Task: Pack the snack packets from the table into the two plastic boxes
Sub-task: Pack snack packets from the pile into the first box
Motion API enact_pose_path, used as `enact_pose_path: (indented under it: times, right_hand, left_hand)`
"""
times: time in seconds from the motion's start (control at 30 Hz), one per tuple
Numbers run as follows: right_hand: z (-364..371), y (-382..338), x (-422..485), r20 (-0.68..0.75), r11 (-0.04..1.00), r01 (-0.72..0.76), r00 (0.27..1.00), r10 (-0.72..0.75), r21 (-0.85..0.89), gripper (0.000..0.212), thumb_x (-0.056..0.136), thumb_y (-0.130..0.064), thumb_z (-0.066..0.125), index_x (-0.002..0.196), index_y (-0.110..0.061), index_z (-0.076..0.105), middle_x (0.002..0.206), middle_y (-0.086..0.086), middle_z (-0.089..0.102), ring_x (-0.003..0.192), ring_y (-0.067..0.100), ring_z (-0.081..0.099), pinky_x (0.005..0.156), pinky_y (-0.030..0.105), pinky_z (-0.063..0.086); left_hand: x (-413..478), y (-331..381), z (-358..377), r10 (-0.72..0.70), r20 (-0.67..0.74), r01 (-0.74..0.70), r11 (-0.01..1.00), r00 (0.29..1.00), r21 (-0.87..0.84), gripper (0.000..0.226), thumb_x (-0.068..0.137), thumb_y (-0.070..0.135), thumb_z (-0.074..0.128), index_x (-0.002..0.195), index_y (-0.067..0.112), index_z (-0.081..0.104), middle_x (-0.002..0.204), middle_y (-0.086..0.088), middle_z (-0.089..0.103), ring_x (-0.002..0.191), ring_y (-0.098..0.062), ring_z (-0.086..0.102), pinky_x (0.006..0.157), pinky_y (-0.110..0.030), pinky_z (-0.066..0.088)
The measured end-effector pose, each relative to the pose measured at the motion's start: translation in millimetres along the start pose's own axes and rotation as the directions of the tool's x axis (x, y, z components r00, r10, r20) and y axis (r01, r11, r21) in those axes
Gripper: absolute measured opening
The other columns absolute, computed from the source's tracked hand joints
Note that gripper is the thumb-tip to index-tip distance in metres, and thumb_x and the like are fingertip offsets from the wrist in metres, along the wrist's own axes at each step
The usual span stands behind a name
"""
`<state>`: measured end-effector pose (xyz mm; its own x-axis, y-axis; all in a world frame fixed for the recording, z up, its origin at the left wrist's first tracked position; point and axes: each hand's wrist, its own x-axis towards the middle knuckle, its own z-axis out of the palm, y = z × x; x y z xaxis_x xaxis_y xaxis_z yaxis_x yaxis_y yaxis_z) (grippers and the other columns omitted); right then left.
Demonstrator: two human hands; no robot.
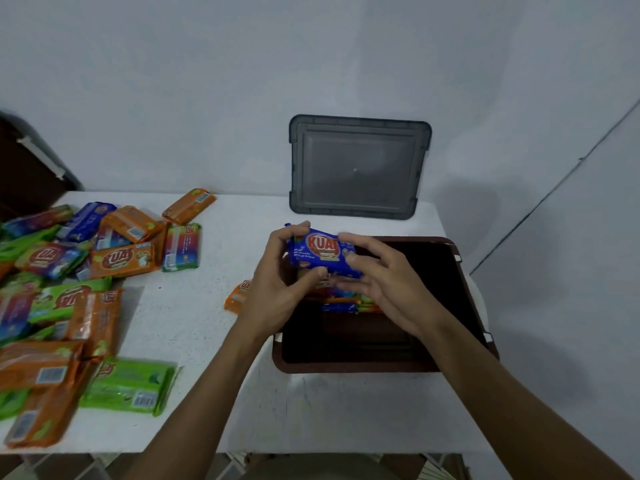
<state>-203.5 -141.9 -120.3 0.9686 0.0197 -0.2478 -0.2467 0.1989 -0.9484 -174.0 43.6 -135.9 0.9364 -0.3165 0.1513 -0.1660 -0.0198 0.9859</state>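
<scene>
head view: both hands hold one blue packet (322,252) in the air over the far left corner of the brown box (346,367). the left hand (277,289) curls its fingers (294,232) over the packet's left end, thumb pressed up from below. the right hand (384,275) pinches the right end, its fingers (353,239) loosely spread. a few packed packets (346,303) stand in a row inside the box just under the hands, and most of the box floor looks dark and bare.

the risk, as i judge it, is a sloppy drop. let go from this height, the packet could land flat across the row or tip it over. an orange packet (239,296) lies on the counter (194,341) right against the box's left wall, half behind the left wrist, so it is easy to nudge or miss. the loose pile (114,258) on the left is big, and its near packets reach the counter edge. the grey lid (356,168) leans on the wall behind.
</scene>
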Motion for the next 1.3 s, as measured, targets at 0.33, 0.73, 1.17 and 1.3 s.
enact_pose_path:
  times: [0.33,0.73,1.17,1.3]
  right_hand:
    - [-80.6,1.3,-23.3,-0.300,0.921,-0.057,0.952,-0.067,-0.385,0.025,0.092,-0.013,0.062,0.116,-0.021,0.065,0.120,0.001,0.058,0.107,0.021,0.063,0.073,0.035,0.062]
    - [-73.6,40.6,2.6,-0.206,0.163,-0.170,0.949,-0.239,-0.972,0.039,0.096,-0.035,0.052,0.133,-0.022,0.051,0.120,0.013,0.061,0.102,0.027,0.059,0.073,0.030,0.050]
    - [124.2,34.4,-36.7,0.134,0.404,0.339,0.880,-0.455,-0.850,0.037,0.096,-0.030,0.054,0.133,-0.026,0.053,0.135,-0.005,0.049,0.124,0.006,0.046,0.101,0.018,0.037]
    - [188.0,74.4,-28.3,0.190,0.426,0.363,0.898,-0.396,-0.828,0.044,0.097,-0.034,0.049,0.140,-0.031,0.044,0.147,0.000,0.038,0.136,0.015,0.037,0.109,0.034,0.038]
  left_hand:
    - [0.5,-41.7,-19.8,0.088,0.098,-0.132,0.683,0.991,0.719,0.050,0.092,0.049,0.053,0.136,0.028,0.048,0.154,-0.002,0.032,0.140,-0.019,0.031,0.112,-0.041,0.032]
    - [-5.5,-42.4,-21.8,0.039,0.091,-0.092,0.709,0.995,0.699,0.048,0.094,0.049,0.046,0.137,0.028,0.051,0.157,0.003,0.028,0.136,-0.015,0.036,0.106,-0.028,0.032]
    - [-95.8,-64.4,-164.3,-0.048,0.113,-0.047,0.703,0.992,0.709,0.042,0.092,0.049,0.045,0.126,0.029,0.059,0.129,0.012,0.058,0.119,-0.005,0.054,0.098,-0.031,0.047]
    - [-122.8,-81.0,-226.0,-0.207,0.188,-0.039,0.567,0.960,0.822,0.058,0.086,0.059,0.043,0.135,0.029,0.052,0.142,0.003,0.050,0.128,-0.016,0.047,0.104,-0.035,0.040]
